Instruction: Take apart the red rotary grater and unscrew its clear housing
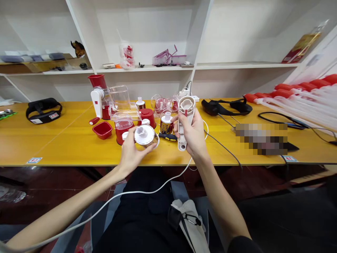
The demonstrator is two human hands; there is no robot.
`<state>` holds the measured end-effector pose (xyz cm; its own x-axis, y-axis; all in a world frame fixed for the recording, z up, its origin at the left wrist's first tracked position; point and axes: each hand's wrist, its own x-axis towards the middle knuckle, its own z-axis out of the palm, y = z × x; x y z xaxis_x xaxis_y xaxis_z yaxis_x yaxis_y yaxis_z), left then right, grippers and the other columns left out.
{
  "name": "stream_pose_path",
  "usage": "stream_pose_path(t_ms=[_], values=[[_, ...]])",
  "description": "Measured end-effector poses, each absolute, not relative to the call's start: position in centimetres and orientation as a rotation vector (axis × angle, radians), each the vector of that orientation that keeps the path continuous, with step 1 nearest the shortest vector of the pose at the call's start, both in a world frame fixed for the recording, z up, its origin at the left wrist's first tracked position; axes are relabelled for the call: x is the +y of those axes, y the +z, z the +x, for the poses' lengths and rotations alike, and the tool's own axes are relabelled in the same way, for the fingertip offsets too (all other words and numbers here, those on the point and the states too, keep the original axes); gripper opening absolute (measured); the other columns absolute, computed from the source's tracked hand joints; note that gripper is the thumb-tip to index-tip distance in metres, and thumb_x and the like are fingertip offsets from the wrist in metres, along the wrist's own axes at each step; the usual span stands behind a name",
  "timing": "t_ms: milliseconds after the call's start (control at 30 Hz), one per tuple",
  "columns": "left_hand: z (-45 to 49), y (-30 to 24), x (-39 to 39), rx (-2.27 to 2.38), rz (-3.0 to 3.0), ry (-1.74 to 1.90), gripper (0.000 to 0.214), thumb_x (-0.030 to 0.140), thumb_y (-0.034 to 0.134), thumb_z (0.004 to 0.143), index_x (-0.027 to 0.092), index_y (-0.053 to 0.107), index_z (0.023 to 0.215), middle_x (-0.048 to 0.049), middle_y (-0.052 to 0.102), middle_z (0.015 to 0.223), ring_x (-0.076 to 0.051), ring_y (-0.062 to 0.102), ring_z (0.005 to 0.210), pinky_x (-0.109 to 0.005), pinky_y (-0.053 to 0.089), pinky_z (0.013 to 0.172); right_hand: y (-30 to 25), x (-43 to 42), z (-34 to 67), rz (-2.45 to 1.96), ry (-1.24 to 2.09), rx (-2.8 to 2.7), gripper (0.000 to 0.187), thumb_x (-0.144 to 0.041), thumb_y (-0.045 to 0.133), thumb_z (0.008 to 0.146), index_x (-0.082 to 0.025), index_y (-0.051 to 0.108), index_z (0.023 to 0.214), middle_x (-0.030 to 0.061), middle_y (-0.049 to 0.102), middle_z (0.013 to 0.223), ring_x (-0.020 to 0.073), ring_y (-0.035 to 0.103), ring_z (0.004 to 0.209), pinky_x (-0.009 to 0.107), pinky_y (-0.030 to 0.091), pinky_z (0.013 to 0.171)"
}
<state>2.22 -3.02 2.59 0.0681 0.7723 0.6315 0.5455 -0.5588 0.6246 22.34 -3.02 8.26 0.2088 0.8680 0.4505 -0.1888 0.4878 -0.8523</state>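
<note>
My left hand (pixel 131 153) grips a grater drum (pixel 144 135), its white end cap with a clear hub facing me. In my right hand (pixel 195 137) is a white crank handle (pixel 182 136), upright, with its round socketed end at the top. The two parts are apart. Just behind them lies a black and yellow screwdriver handle (pixel 168 137), below a standing metal grater drum (pixel 166 125). Left of these, a clear plastic housing (pixel 119 100) sits over a red base (pixel 120 135). Beyond is an assembled rotary grater (pixel 98 95) with a red hopper.
A red bowl (pixel 102 130) is at the left. Black head straps (pixel 43 110) and a dark visor (pixel 226 106) flank the work. A white cable (pixel 147 192) crosses my lap to the table. White shelving (pixel 147 69) stands behind; red-capped tubes (pixel 295 93) are at the right.
</note>
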Motion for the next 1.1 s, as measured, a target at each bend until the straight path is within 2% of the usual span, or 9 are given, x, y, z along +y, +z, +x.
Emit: stream_pose_path(t_ms=[133, 267, 367, 433, 533, 633, 733, 900, 1100], values=[[4.1, 0.7, -1.8, 1.485, 2.162, 1.060, 0.066, 0.044, 0.080, 0.085, 0.019, 0.050, 0.139, -0.0163, 0.070, 0.131, -0.035, 0.069, 0.120, -0.048, 0.055, 0.101, 8.5, -3.6, 22.1, -0.736, 0.953, -1.219, 0.037, -0.048, 0.070, 0.090, -0.026, 0.044, 0.104, -0.0038, 0.052, 0.077, 0.0065, 0.044, 0.050, 0.020, 0.034, 0.040], [5.2, 0.4, -0.3, 1.476, 2.200, 0.901, 0.066, 0.045, 0.069, 0.096, 0.013, 0.043, 0.147, -0.0221, 0.071, 0.127, -0.038, 0.071, 0.115, -0.049, 0.056, 0.095, 8.4, -4.0, 21.4, -0.738, 1.037, -1.297, 0.041, -0.063, 0.059, 0.096, -0.027, 0.043, 0.107, 0.0005, 0.058, 0.086, 0.0098, 0.052, 0.058, 0.023, 0.041, 0.045], [5.0, -0.1, 0.1, 1.365, 2.241, 0.940, 0.054, 0.039, 0.063, 0.100, 0.011, 0.046, 0.144, -0.0230, 0.068, 0.132, -0.036, 0.068, 0.124, -0.049, 0.054, 0.103, 8.3, -4.1, 21.2, -0.700, 1.126, -1.325, 0.042, -0.066, 0.053, 0.098, -0.026, 0.043, 0.108, 0.0032, 0.062, 0.092, 0.0129, 0.059, 0.067, 0.024, 0.044, 0.049], [4.5, -0.7, -0.5, 1.342, 2.236, 0.999, 0.057, 0.039, 0.062, 0.100, 0.011, 0.044, 0.146, -0.0242, 0.063, 0.140, -0.036, 0.061, 0.135, -0.052, 0.050, 0.111, 8.3, -4.1, 21.3, -0.685, 1.193, -1.332, 0.041, -0.064, 0.056, 0.097, -0.026, 0.043, 0.106, 0.0016, 0.062, 0.088, 0.0116, 0.056, 0.062, 0.024, 0.043, 0.049], [3.5, -0.8, -2.4, 1.350, 2.232, 1.135, 0.073, 0.045, 0.063, 0.099, 0.011, 0.034, 0.156, -0.0282, 0.047, 0.156, -0.037, 0.048, 0.149, -0.056, 0.043, 0.120, 8.4, -4.3, 21.2, -0.689, 1.255, -1.349, 0.036, -0.056, 0.059, 0.097, -0.026, 0.042, 0.103, -0.0035, 0.057, 0.077, 0.0086, 0.049, 0.054, 0.023, 0.043, 0.050], [2.7, 1.3, -4.6, 1.182, 2.274, 1.421, 0.066, 0.042, 0.053, 0.104, 0.017, 0.029, 0.160, -0.0244, 0.033, 0.167, -0.033, 0.038, 0.156, -0.055, 0.043, 0.122, 8.5, -4.8, 20.9, -0.635, 1.326, -1.326, 0.030, -0.047, 0.062, 0.097, -0.025, 0.042, 0.103, -0.0037, 0.057, 0.080, 0.0081, 0.051, 0.057, 0.021, 0.044, 0.049], [2.1, 4.6, -5.8, 0.950, 2.207, 1.562, 0.062, 0.042, 0.057, 0.104, 0.025, 0.035, 0.159, -0.0172, 0.047, 0.160, -0.028, 0.049, 0.148, -0.050, 0.049, 0.118, 8.6, -5.5, 20.2, -0.544, 1.458, -1.344, 0.030, -0.044, 0.065, 0.096, -0.024, 0.045, 0.104, -0.0029, 0.060, 0.080, 0.0079, 0.054, 0.058, 0.018, 0.042, 0.044], [0.4, 7.4, -6.1, 0.619, 2.002, 1.372, 0.056, 0.042, 0.065, 0.100, 0.025, 0.049, 0.151, -0.0138, 0.060, 0.151, -0.027, 0.063, 0.135, -0.039, 0.054, 0.112, 8.5, -7.3, 18.7, -0.413, 1.712, -1.495, 0.034, -0.051, 0.061, 0.100, -0.023, 0.043, 0.106, -0.0066, 0.061, 0.066, 0.0078, 0.054, 0.042, 0.017, 0.042, 0.038], [-1.2, 7.4, -6.6, 0.474, 1.961, 1.417, 0.054, 0.037, 0.081, 0.090, 0.023, 0.061, 0.137, -0.0117, 0.067, 0.142, -0.025, 0.068, 0.129, -0.032, 0.055, 0.107, 8.2, -8.7, 17.7, -0.418, 1.771, -1.528, 0.035, -0.051, 0.063, 0.099, -0.021, 0.047, 0.106, -0.0030, 0.067, 0.079, 0.0105, 0.066, 0.051, 0.019, 0.052, 0.040]])
